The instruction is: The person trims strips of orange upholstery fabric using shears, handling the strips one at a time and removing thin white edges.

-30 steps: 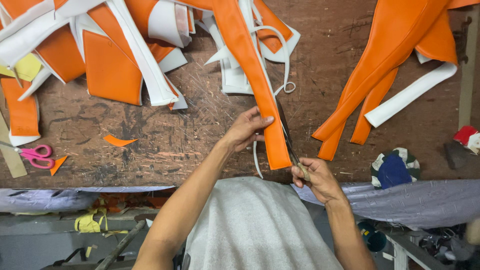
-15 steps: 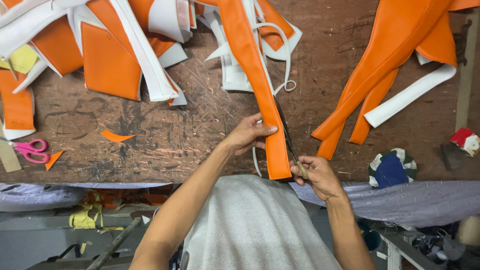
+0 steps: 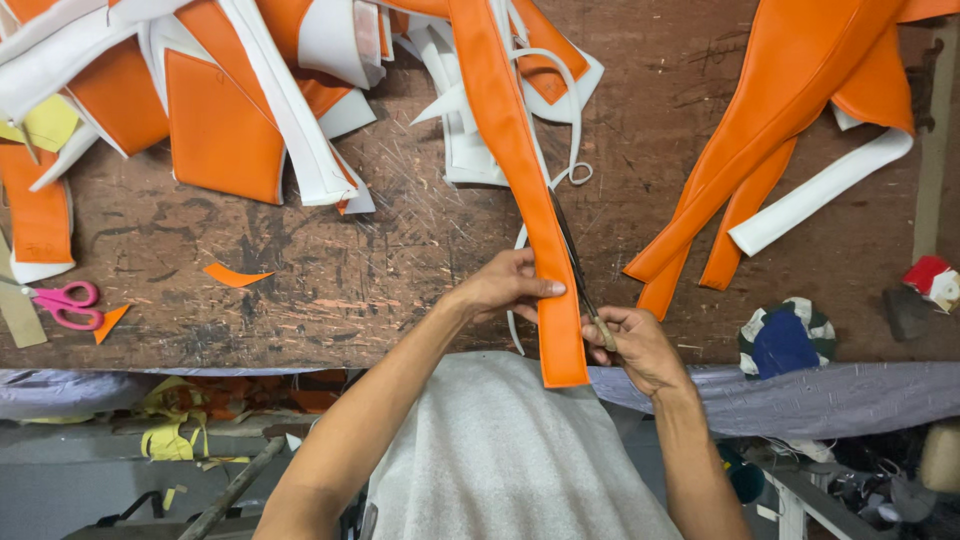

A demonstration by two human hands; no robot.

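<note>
- A long orange strip (image 3: 520, 190) of leather-like material runs from the far edge of the bench (image 3: 400, 250) down to the near edge, where its squared end hangs just over the lip, above the person's grey-clad lap.
- The left hand (image 3: 505, 288) lies flat on the strip's left side near the near edge, fingers stretched across the orange surface and pinning it to the wood.
- The right hand (image 3: 630, 340) is closed around the handles of a pair of dark scissors (image 3: 578, 272), whose thin blades run along the strip's right edge (whether the blades are parted is too fine to tell).
- A thin white trimming (image 3: 575, 120) loops beside the strip on its right, curling back towards the blades; another white sliver shows just left of the strip under the left hand.
- Across the far-left part of the bench lies a heap of orange and white cut pieces (image 3: 230, 110).
- Towards the far-right corner, a bundle of orange strips with a white band (image 3: 790, 130) fans down toward the middle.
- Near the left edge sit pink-handled scissors (image 3: 62, 303), with small orange scraps (image 3: 236, 274) close by.
- At the near-right edge rests a round blue, green and white cloth pad (image 3: 785, 338), and a small red and white object (image 3: 932, 278) lies by the right edge.
</note>
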